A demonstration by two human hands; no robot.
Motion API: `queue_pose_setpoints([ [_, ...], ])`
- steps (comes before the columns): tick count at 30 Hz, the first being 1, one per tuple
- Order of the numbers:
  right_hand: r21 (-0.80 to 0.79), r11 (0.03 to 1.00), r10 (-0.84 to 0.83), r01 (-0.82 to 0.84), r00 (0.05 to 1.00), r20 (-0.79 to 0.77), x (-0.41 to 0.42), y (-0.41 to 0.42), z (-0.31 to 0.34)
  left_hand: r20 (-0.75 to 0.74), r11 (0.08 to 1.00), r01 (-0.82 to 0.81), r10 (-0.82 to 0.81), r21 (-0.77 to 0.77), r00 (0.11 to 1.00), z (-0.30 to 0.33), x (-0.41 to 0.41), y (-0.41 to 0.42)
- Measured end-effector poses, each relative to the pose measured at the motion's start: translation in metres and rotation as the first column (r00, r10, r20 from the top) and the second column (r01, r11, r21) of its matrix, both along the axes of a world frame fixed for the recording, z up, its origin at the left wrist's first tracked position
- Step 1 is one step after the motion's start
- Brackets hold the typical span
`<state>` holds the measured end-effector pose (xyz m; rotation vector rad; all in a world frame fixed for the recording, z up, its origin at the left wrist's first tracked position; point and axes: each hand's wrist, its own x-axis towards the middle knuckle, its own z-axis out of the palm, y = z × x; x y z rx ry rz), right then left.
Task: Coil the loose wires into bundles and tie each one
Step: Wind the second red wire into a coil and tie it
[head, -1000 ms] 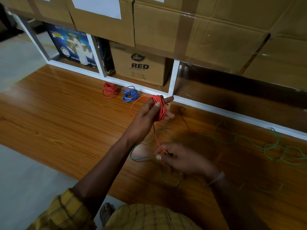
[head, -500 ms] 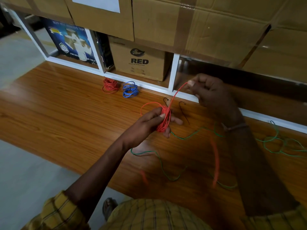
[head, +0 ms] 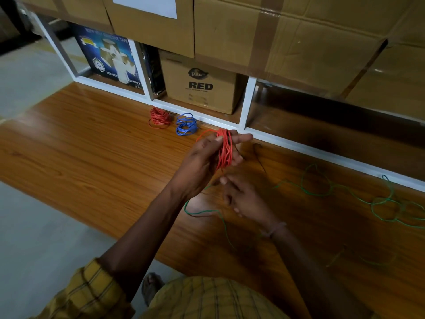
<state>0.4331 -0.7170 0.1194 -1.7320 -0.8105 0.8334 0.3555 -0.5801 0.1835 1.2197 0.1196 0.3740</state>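
Looking down from my head camera, I see my left hand (head: 202,162) held above the surface (head: 92,157), its fingers wrapped by a thick coil of red wire (head: 225,150) — smooth, thin strands looped many times round the outstretched fingers. My right hand (head: 241,199) sits just below it, blurred, fingers bent; I cannot tell whether it pinches a strand. A loose green wire (head: 345,192) sprawls in slack loops across the surface to the right and under my hands. Two finished bundles lie by the white shelf frame (head: 248,104): a red bundle (head: 159,117) and, just beside it, a blue bundle (head: 186,124), both round and tangled-looking. The surface is glossy wood-grain laminate, warm orange-brown. Behind it stand taped cardboard boxes (head: 299,38), one printed box (head: 202,88) reading RED — and a blue printed carton (head: 108,56). Grey floor (head: 34,238) lies to the left.
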Motion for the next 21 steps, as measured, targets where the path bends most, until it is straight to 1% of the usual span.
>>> queue_pose_setpoints([
  [2,-0.083,0.992,0.090,-0.091,0.996,-0.010,-0.011,-0.002,-0.001,-0.034,0.992,-0.107,0.110,0.068,0.993,-0.004,0.006,0.006],
  [3,-0.131,0.981,0.147,-0.144,0.989,0.011,-0.015,-0.004,0.001,-0.048,0.984,-0.138,0.144,0.115,0.988,-0.007,0.007,0.007],
  [6,-0.198,0.948,0.279,-0.249,0.950,0.139,-0.017,-0.009,0.014,-0.108,0.928,-0.161,0.207,0.335,0.972,-0.018,0.009,0.015],
  [8,-0.207,0.940,0.317,-0.272,0.920,0.230,-0.011,-0.014,0.030,-0.156,0.881,-0.132,0.225,0.455,0.962,-0.026,0.007,0.020],
  [10,-0.213,0.937,0.332,-0.277,0.896,0.296,-0.002,-0.021,0.053,-0.192,0.845,-0.073,0.204,0.530,0.960,-0.032,0.004,0.022],
  [13,-0.161,0.965,0.250,-0.209,0.917,0.310,0.022,-0.028,0.088,-0.254,0.813,0.046,0.127,0.580,0.959,-0.038,-0.003,0.021],
  [15,-0.084,0.987,0.161,-0.140,0.921,0.356,0.043,-0.031,0.105,-0.282,0.799,0.138,0.041,0.586,0.959,-0.036,-0.009,0.018],
  [18,0.013,0.990,0.119,-0.138,0.899,0.422,0.068,-0.025,0.109,-0.272,0.868,0.225,-0.110,0.442,0.956,-0.033,-0.016,0.012],
  [21,0.110,0.987,0.055,-0.114,0.897,0.439,0.081,-0.013,0.094,-0.214,0.904,0.306,-0.250,0.299,0.944,-0.027,-0.020,0.008],
])
